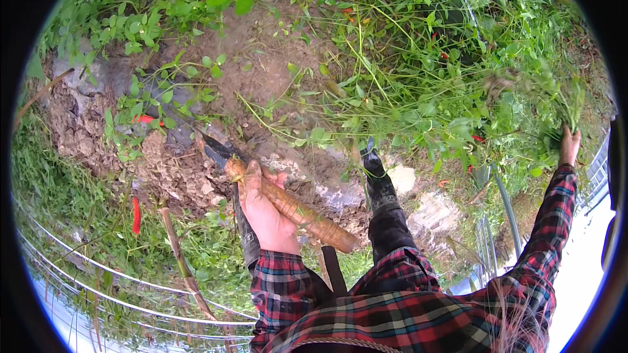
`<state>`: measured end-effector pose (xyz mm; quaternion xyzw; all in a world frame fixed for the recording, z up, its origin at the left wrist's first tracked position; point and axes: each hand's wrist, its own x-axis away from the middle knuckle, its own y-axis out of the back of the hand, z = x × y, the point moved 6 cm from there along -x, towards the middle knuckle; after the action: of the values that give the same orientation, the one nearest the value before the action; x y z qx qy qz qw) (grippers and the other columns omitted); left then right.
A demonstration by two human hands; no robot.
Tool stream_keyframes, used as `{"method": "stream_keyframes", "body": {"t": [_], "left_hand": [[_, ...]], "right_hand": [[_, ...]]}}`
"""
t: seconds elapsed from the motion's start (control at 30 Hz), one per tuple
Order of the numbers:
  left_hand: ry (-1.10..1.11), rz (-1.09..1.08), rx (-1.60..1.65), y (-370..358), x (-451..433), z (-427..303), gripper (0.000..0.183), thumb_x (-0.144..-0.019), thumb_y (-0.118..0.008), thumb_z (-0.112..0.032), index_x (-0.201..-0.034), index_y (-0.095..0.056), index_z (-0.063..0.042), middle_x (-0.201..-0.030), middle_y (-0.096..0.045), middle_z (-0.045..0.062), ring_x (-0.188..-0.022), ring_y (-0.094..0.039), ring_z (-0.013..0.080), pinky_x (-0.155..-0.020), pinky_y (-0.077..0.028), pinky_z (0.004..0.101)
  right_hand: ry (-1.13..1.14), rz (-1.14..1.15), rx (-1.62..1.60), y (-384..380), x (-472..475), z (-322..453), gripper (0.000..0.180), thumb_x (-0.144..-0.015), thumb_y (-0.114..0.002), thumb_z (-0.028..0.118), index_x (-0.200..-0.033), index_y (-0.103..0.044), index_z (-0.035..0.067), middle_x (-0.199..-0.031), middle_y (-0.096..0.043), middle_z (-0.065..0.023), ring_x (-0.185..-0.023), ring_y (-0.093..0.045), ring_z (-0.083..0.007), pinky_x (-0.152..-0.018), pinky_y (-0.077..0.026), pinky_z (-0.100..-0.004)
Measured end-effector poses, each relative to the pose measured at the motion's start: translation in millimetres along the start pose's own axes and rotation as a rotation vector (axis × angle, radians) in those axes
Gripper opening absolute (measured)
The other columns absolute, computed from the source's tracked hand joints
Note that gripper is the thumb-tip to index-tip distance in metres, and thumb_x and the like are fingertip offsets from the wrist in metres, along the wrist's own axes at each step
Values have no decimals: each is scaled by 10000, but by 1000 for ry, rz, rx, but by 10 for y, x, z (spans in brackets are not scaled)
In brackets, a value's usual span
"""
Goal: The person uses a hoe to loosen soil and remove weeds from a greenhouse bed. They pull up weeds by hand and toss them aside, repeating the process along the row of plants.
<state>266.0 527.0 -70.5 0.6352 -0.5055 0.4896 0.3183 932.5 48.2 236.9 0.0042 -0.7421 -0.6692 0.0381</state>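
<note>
My left hand (pixel 265 211) is closed around a thick wooden handle (pixel 306 218), low in the middle of the view. A dark metal blade (pixel 216 149) extends from the handle's upper left end, over the soil. Out at the far right, my right hand (pixel 570 144) grips a bunch of uprooted weeds (pixel 564 108), their upper part blurred. Leafy green weeds (pixel 392 93) spread between the two hands. Red chili peppers lie about, one at the lower left (pixel 136 215) and another at the left (pixel 147 119).
My black boots stand on the ground, one at the centre right (pixel 380 181). Pale rocks (pixel 434 215) lie beside it. White wires (pixel 147 309) and a wooden stake (pixel 179 255) stand at the lower left. Metal poles (pixel 508 211) rise at the right, and brown soil (pixel 265 54) shows ahead.
</note>
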Motion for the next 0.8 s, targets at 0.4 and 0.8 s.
{"method": "stream_keyframes", "body": {"t": [0.4,0.8], "left_hand": [[-71,-42,-81,68,11,-19,136,-932,-519,-157,-964,-528,-25,-739,-498,30,-700,-532,150,-729,-509,283],[-78,-76,-203,66,68,114,146,-936,-505,-130,-998,-517,2,-754,-467,45,-756,-488,157,-745,-471,285]], "right_hand": [[997,578,259,-3633,3870,4206,1186,-626,-676,677,-1454,-130,26,-1497,-218,-126,-1393,-183,-280,-1138,-107,-444],[197,936,526,-5610,4496,2813,625,-833,-553,237,-1358,-313,-2,-1091,-604,-148,-995,-607,-274,-865,-463,-412]]}}
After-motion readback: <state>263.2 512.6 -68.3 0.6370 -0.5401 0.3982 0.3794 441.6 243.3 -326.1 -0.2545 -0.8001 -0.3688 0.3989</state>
